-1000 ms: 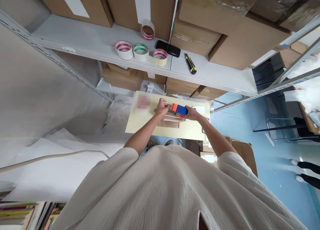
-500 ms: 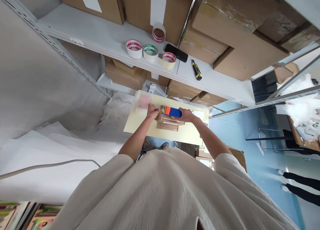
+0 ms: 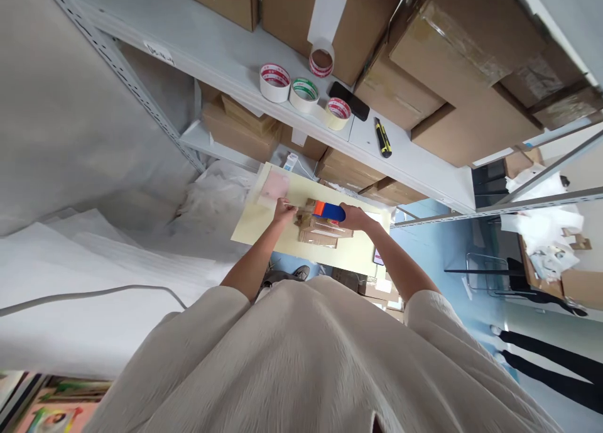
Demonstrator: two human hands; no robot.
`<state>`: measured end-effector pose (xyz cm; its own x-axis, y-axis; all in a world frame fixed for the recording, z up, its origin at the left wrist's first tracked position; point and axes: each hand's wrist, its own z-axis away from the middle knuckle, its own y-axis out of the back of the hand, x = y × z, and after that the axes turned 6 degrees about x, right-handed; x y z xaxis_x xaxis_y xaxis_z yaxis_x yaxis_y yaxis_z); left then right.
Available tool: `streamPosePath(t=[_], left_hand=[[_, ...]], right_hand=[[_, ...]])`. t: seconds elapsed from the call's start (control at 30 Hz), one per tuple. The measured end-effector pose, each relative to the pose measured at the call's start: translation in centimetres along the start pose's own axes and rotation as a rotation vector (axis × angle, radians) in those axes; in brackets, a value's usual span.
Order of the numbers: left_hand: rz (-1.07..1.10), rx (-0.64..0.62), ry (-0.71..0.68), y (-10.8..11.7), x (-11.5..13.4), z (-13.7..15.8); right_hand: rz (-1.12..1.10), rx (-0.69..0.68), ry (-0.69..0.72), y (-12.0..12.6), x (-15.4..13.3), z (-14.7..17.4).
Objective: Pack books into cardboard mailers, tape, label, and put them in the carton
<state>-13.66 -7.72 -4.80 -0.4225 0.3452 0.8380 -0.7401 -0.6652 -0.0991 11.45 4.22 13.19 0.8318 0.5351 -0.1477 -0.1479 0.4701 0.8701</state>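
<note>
My right hand (image 3: 353, 217) is wrapped round a blue and orange tape dispenser (image 3: 332, 212), held over a small cardboard box (image 3: 336, 230). To the left of it, my left hand (image 3: 284, 210) is closed in a pinch on what looks like a thin strip of tape (image 3: 300, 214) at the box's left end. Part of the box is hidden under the dispenser. Another small cardboard piece (image 3: 318, 238) shows along the box's near side. Both lie on a pale yellow tabletop (image 3: 257, 229).
On the shelf (image 3: 301, 115) ahead are several tape rolls (image 3: 274, 82), a black phone (image 3: 349, 100) and a yellow-black utility knife (image 3: 383, 137). Large cardboard boxes (image 3: 471, 125) stand behind. White foam sheets (image 3: 94, 263) lie at left. A person's legs (image 3: 551, 357) show at right.
My view has turned slightly, so the shelf appears shifted right. My left hand has moved a little off the box's end; the right hand still holds the dispenser over the box.
</note>
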Motion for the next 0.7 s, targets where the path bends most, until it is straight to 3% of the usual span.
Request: streamPosePath(t=[0.33,0.7], left_hand=[[0.067,-0.045,-0.004,-2.3,-1.6,1.3],[-0.166,-0.016,-0.122,-5.0,-3.8,2.7]], right_hand=[[-0.13,0.041,-0.06,-0.8,1.6,1.9],[-0.097,0.05,-0.055,-1.5,1.6,1.8]])
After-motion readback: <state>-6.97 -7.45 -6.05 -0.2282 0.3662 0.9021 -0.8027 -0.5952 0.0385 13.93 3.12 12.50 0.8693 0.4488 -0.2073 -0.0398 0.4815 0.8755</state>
